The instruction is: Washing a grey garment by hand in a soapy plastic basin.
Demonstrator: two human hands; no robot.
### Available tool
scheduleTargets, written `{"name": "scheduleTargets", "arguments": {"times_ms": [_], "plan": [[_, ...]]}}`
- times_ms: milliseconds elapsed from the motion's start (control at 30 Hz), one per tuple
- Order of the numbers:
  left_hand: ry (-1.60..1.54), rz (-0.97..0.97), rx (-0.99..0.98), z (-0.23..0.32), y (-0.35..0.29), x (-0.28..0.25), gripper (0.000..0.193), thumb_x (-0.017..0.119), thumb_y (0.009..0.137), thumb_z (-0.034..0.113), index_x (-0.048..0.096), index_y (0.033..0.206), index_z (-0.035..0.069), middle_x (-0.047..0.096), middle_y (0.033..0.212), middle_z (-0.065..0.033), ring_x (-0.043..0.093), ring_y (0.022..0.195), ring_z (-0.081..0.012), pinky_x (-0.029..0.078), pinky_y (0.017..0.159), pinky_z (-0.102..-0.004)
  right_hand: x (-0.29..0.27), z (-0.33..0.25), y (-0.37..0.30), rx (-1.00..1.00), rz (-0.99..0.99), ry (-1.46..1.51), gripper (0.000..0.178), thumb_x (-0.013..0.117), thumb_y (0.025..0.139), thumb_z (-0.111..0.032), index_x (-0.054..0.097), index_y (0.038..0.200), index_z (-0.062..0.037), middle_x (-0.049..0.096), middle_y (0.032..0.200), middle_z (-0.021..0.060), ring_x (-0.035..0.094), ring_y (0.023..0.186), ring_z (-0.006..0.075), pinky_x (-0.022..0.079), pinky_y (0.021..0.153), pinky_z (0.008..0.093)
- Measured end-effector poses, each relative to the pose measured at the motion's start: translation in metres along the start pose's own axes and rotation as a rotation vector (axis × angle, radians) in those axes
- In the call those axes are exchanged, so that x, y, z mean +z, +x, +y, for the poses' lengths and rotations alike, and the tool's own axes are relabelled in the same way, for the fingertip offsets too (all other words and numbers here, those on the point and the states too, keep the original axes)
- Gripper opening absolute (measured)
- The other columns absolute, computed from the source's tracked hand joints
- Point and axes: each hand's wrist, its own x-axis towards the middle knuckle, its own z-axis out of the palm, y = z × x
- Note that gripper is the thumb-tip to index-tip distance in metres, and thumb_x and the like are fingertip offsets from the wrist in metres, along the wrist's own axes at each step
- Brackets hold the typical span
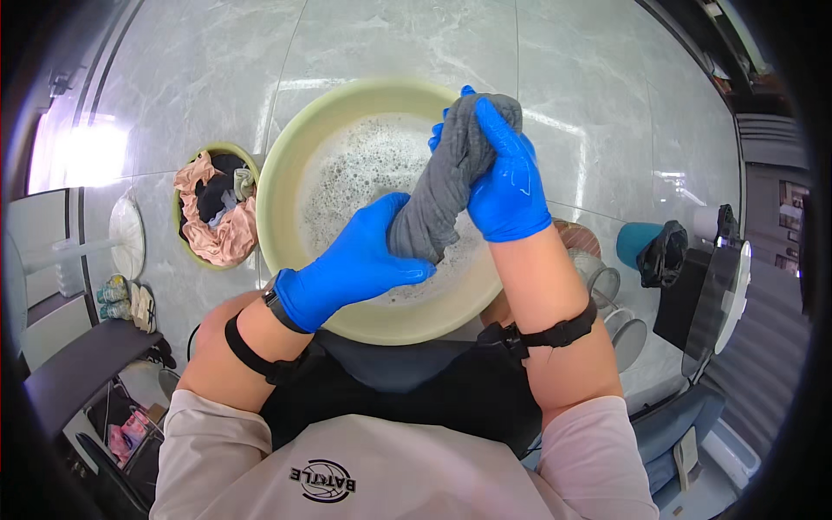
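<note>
A wet-looking grey cloth point(446, 186), bunched into a thick twisted roll, stretches between my two hands above a pale yellow-green basin point(286, 147). Sudsy water point(347, 169) with white foam fills the basin. My left hand point(351, 256), in a blue rubber glove, grips the lower end of the roll, its thumb along the near side. Farther up and to the right, my right hand point(507, 178), gloved alike, is wrapped round the upper end, with fingertips showing beyond the cloth. What kind of garment it is cannot be made out.
Left of the basin stands a smaller green tub point(180, 227) heaped with pink, black and grey clothes point(227, 230). Toward the right are a teal bin point(637, 243) with a black bag and a round glass-topped table point(715, 308). A dark bench point(91, 368) is at lower left.
</note>
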Motion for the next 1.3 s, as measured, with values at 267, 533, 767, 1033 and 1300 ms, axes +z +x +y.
{"name": "scheduleTargets", "arguments": {"times_ms": [267, 533, 767, 1033, 1300], "plan": [[-1.171, 0.077, -0.247, 0.026, -0.011, -0.037, 0.055, 0.048, 0.093, 0.037, 0.055, 0.133, 0.000, 0.066, 0.110, -0.0250, 0.068, 0.084, -0.0332, 0.055, 0.064, -0.0375, -0.003, -0.015, 0.011, -0.206, 0.063, -0.198, 0.034, 0.069, 0.094, -0.014, 0.061, 0.123, 0.0014, 0.065, 0.117, 0.0077, 0.062, 0.110, 0.0166, 0.047, 0.100, 0.0331], [-1.245, -0.123, 0.030, 0.010, -0.024, -0.061, 0.046, 0.043, 0.099, 0.045, 0.061, 0.122, 0.008, 0.067, 0.085, -0.0165, 0.051, 0.050, -0.0186, 0.038, 0.042, -0.0314, -0.007, -0.048, -0.014, 0.072, -0.424, -0.410, 0.060, 0.078, 0.076, 0.001, 0.058, 0.132, -0.0001, 0.064, 0.126, 0.0085, 0.060, 0.117, 0.0185, 0.048, 0.104, 0.0355], [-0.486, 0.371, 0.138, 0.050, -0.036, -0.030, 0.049, 0.044, 0.102, 0.047, 0.062, 0.120, 0.005, 0.070, 0.091, -0.0108, 0.062, 0.058, -0.0199, 0.049, 0.049, -0.0317, -0.005, -0.027, -0.043, -0.466, -0.483, -1.219, 0.083, 0.090, 0.070, -0.023, 0.049, 0.141, -0.0057, 0.052, 0.139, 0.0169, 0.053, 0.127, 0.0335, 0.044, 0.106, 0.0426], [-0.558, 0.074, 0.190, 0.045, -0.043, -0.017, 0.056, 0.041, 0.106, 0.042, 0.057, 0.129, -0.006, 0.068, 0.113, -0.0171, 0.070, 0.090, -0.0226, 0.058, 0.077, -0.0353, 0.032, -0.004, -0.081, -0.769, -0.379, -1.128, 0.069, 0.080, 0.077, -0.010, 0.051, 0.139, -0.0016, 0.057, 0.134, 0.0201, 0.057, 0.122, 0.0386, 0.048, 0.101, 0.0440], [-0.244, 0.044, 0.435, 0.038, -0.044, -0.005, 0.033, 0.055, 0.099, 0.016, 0.061, 0.122, -0.007, 0.068, 0.110, -0.0137, 0.066, 0.102, -0.0189, 0.053, 0.088, -0.0305, 0.027, 0.020, -0.084, -0.351, 0.060, -0.501, 0.020, 0.055, 0.100, -0.013, 0.062, 0.115, -0.0014, 0.067, 0.104, 0.0074, 0.064, 0.092, 0.0188, 0.050, 0.083, 0.0301]]}}
